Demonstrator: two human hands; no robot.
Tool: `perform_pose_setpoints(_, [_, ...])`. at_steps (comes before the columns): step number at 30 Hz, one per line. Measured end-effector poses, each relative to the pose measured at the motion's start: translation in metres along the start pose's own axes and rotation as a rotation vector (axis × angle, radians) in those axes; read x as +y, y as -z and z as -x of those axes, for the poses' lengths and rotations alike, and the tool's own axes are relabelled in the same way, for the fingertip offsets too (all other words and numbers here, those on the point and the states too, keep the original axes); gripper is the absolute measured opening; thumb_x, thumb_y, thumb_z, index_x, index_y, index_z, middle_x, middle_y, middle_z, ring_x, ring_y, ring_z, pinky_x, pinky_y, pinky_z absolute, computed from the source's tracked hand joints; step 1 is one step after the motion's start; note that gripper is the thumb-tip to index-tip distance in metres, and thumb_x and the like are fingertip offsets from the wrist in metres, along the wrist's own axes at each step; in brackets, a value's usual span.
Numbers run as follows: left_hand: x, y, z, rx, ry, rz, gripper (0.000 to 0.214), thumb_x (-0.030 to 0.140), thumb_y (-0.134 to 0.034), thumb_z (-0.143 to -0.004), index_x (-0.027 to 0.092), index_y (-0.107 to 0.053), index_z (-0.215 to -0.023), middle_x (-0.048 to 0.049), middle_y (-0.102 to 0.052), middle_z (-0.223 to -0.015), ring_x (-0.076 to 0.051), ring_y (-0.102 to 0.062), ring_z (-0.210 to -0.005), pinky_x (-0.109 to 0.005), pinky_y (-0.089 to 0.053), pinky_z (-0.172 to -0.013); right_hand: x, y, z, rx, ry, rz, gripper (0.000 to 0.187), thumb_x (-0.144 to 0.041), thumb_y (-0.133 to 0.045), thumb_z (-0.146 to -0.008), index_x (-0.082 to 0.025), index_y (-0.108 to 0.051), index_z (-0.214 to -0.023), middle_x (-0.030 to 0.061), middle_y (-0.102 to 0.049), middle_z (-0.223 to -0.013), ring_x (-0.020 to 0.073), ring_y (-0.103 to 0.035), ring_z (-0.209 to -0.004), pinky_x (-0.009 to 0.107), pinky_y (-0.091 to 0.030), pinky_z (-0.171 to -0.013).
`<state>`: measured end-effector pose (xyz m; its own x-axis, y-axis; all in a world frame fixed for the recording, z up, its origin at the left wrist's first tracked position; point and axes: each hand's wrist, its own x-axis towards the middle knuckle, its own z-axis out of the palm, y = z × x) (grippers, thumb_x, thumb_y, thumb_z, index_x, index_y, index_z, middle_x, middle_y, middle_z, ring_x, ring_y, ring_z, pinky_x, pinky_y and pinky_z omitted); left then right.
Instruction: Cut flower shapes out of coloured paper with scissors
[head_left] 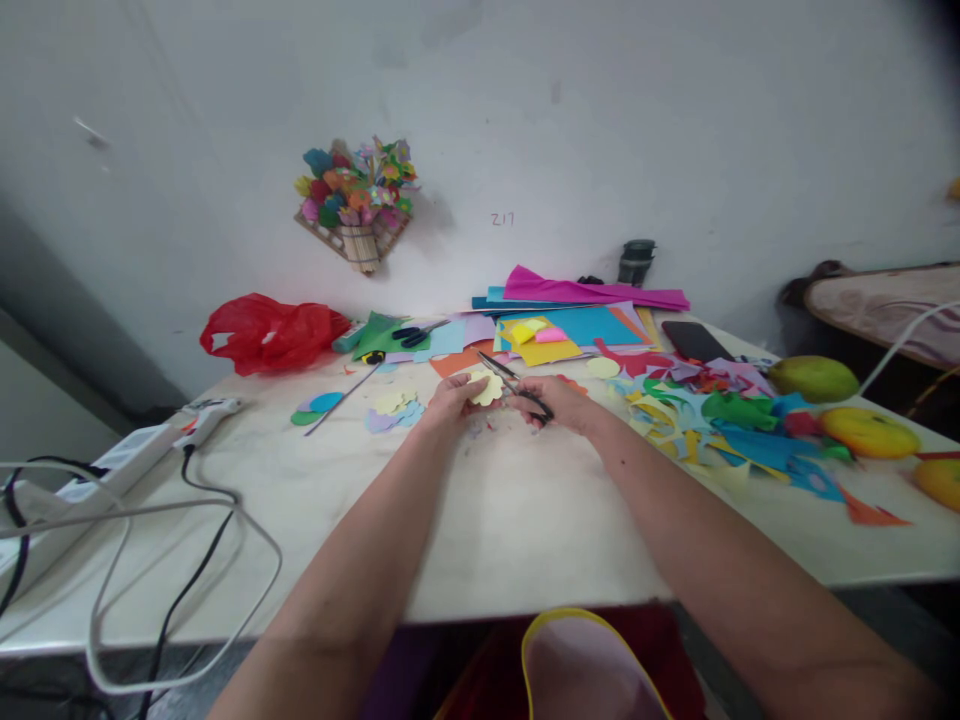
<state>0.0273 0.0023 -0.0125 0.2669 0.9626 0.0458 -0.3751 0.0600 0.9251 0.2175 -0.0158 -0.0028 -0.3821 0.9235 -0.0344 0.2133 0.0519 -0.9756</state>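
My left hand (448, 398) pinches a pale yellow paper flower (487, 388) with a scalloped edge, held just above the table. Dark-handled scissors (537, 403) are in my right hand (556, 397), with the blades pointing up and left beside the flower. Whether the blades touch the paper I cannot tell. Tiny paper trimmings lie on the table beneath my hands. To the left are several cut flower shapes in pale yellow, lilac and blue (395, 411). A pale yellow paper circle (602, 368) lies to the right, beyond my right hand.
Paper scraps (720, 410) spread across the right, near mangoes (870, 432) and a phone (696, 341). Coloured sheets (577, 330) and a second pair of scissors (420, 332) lie at the back. A red plastic bag (270, 332), power strip (135, 450) and cables occupy the left.
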Motion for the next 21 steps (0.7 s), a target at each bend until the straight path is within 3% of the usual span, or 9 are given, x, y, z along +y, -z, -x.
perform_pose_setpoints(6, [-0.0007, 0.002, -0.0002, -0.026, -0.014, -0.016, 0.029, 0.026, -0.086, -0.058, 0.008, -0.072, -0.076, -0.0118, -0.073, -0.078, -0.018, -0.067, -0.068, -0.032, -0.056, -0.071, -0.0038, -0.0008, 0.0023, 0.003, -0.016, 0.01, 0.025, -0.031, -0.078, -0.073, -0.018, -0.057, -0.075, -0.0043, -0.056, -0.051, 0.0079, -0.049, -0.041, 0.018, -0.04, -0.038])
perform_pose_setpoints(11, [-0.0016, 0.0045, -0.0015, -0.035, -0.013, -0.03, 0.032, 0.028, -0.088, -0.055, 0.009, -0.072, -0.076, -0.0112, -0.073, -0.076, -0.018, -0.067, -0.067, -0.029, -0.054, -0.066, -0.0068, -0.0009, 0.0045, 0.001, -0.021, 0.027, 0.024, -0.031, -0.076, -0.075, -0.017, -0.057, -0.076, -0.003, -0.057, -0.053, 0.0082, -0.05, -0.041, 0.018, -0.03, -0.033])
perform_pose_setpoints(21, [-0.001, 0.0025, -0.0016, -0.022, -0.026, -0.062, 0.028, 0.028, -0.087, -0.053, 0.01, -0.07, -0.067, -0.0077, -0.069, -0.065, -0.015, -0.062, -0.058, -0.026, -0.048, -0.057, -0.0024, 0.0001, 0.0017, -0.015, 0.003, 0.059, 0.025, -0.036, -0.077, -0.073, -0.019, -0.059, -0.077, -0.0032, -0.058, -0.054, 0.0083, -0.051, -0.041, 0.019, -0.029, -0.034])
